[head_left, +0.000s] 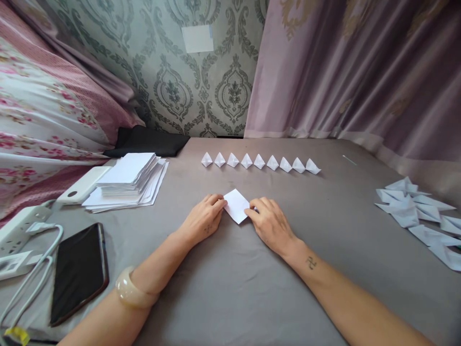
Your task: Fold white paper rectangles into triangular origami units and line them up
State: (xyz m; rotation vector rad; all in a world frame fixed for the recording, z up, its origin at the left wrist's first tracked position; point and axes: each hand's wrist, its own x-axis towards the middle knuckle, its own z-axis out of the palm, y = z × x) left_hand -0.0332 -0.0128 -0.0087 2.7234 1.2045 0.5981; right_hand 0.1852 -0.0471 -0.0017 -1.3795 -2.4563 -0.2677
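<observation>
White paper sheet (236, 205), turned diamond-wise, between left hand (206, 215) and right hand (270, 223), over the grey surface (230, 288); can't tell if it's flat down or slightly lifted. Left fingers closed in a pinch on its left corner; right fingers likewise nearly together, gripping the right corner. To do this well, I'd keep both pinches light, corners level, edges matched, and press any crease firmly so it stays sharp. Counts, near to far: one phone (77, 274), left; one sheet in the fingers; one pile of folded pieces (403, 211), right, overlapping and cut off by the edge of view, no exact number; one paper stack (126, 170), left, sheets uncountable; nine small paper peaks (259, 161) in a row; one wall paper (198, 39).
</observation>
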